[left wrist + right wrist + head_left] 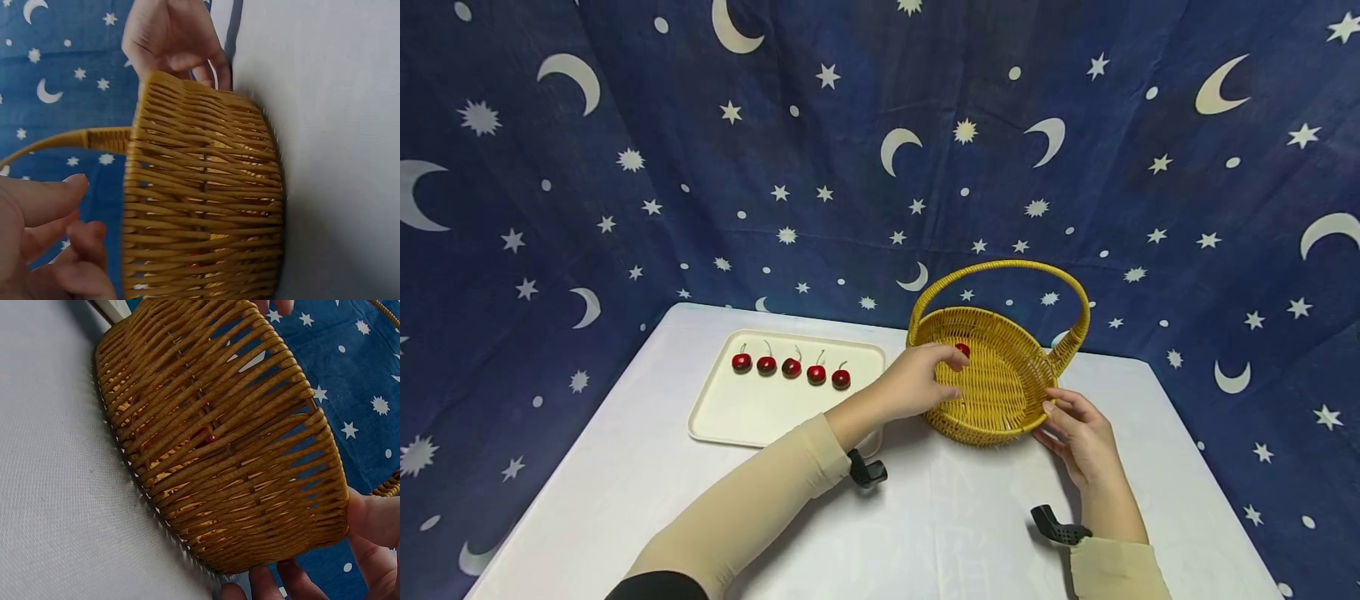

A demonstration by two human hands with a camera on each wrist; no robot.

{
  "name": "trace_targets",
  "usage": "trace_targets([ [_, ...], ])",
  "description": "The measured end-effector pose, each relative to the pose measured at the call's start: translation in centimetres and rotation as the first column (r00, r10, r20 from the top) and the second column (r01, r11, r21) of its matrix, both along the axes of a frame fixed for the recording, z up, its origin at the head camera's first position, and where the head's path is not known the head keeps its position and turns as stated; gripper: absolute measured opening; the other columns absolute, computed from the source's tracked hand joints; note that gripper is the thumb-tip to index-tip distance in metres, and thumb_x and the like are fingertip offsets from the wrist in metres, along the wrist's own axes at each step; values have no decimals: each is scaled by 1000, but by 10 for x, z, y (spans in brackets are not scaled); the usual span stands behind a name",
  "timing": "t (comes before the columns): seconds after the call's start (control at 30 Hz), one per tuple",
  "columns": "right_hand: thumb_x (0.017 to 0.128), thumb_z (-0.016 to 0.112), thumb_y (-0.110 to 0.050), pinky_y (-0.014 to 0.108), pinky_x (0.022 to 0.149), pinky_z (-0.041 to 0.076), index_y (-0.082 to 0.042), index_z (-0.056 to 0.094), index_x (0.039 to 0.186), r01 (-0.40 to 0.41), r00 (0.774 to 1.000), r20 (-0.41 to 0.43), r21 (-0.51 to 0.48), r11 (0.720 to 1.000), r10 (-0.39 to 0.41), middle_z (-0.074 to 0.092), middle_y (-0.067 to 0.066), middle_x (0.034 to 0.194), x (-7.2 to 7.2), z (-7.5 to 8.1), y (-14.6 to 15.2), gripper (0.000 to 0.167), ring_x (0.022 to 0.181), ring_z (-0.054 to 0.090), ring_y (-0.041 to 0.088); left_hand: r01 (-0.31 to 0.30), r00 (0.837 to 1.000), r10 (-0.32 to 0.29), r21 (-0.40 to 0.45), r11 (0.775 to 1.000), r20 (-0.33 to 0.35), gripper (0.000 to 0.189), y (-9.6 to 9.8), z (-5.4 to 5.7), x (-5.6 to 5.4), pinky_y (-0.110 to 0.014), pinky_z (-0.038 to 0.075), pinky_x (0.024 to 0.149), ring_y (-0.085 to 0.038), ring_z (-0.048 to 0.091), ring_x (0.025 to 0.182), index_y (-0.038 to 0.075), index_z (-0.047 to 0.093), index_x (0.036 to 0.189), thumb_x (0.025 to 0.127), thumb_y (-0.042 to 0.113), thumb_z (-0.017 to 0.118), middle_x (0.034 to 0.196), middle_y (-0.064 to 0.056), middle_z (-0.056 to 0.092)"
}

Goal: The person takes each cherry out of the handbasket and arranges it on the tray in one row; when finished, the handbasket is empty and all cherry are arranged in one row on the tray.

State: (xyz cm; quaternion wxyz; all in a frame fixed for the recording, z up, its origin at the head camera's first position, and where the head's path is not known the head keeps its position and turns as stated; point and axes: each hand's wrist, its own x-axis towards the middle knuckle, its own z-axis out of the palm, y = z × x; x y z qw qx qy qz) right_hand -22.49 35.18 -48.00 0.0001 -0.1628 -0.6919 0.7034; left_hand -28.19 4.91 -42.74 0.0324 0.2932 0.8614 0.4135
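Observation:
A yellow wicker basket (992, 400) with a tall arched handle stands on the table. My right hand (1081, 437) grips its right side, thumb on the rim and fingers against the outer wall, as the right wrist view shows. Over the basket's left rim reaches my left hand (921, 379), its thumb and fingers apart and nothing seen between them. Inside the basket lies a red cherry (962, 350), partly hidden behind the left fingers; red shows through the weave in the right wrist view. Several cherries (792, 367) with stems sit in a row on a cream tray (760, 417).
The tray lies left of the basket, partly behind the left forearm. A white cloth (940, 517) covers the table. Behind it hangs a dark blue curtain (850, 125) with moons and stars. Black wrist mounts (867, 471) stick out from both forearms.

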Motion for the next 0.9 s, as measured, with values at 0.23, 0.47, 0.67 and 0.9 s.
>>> trace_targets([
  [0.23, 104, 73, -25, 33, 90, 64, -13, 63, 143, -2, 1000, -11, 9, 1000, 2, 66, -10, 113, 1, 0, -1, 42, 99, 72, 9, 24, 995, -22, -19, 1000, 97, 62, 26, -8, -28, -35, 54, 108, -27, 66, 131, 13, 57, 151, 94, 12, 83, 138, -8, 69],
  [0.47, 105, 72, -24, 33, 90, 64, -13, 63, 143, -2, 1000, -8, 16, 1000, 2, 65, -8, 115, 0, 1, 1, 41, 99, 71, 9, -31, 950, 20, 30, 999, 312, 70, 43, -11, -54, -41, 53, 105, -30, 64, 127, 11, 50, 157, 94, 6, 81, 144, -18, 64],
  [0.67, 105, 72, -24, 34, 91, 64, -18, 66, 138, -8, 1000, -13, 10, 1000, 8, 65, -8, 116, -1, 2, 0, 34, 101, 71, 11, -117, 923, 119, -26, 993, 367, 68, 54, -17, -62, -34, 50, 96, -23, 59, 117, 11, 50, 158, 95, 0, 72, 147, -16, 62],
  [0.9, 106, 71, -23, 34, 92, 64, -19, 65, 141, -5, 1000, -3, 14, 1000, 5, 64, -9, 116, 1, 1, 0, 36, 102, 69, 10, -182, 891, 212, -113, 977, 401, 71, 64, -22, -66, -32, 42, 82, -28, 53, 109, 13, 48, 161, 94, -5, 59, 143, -16, 58],
])
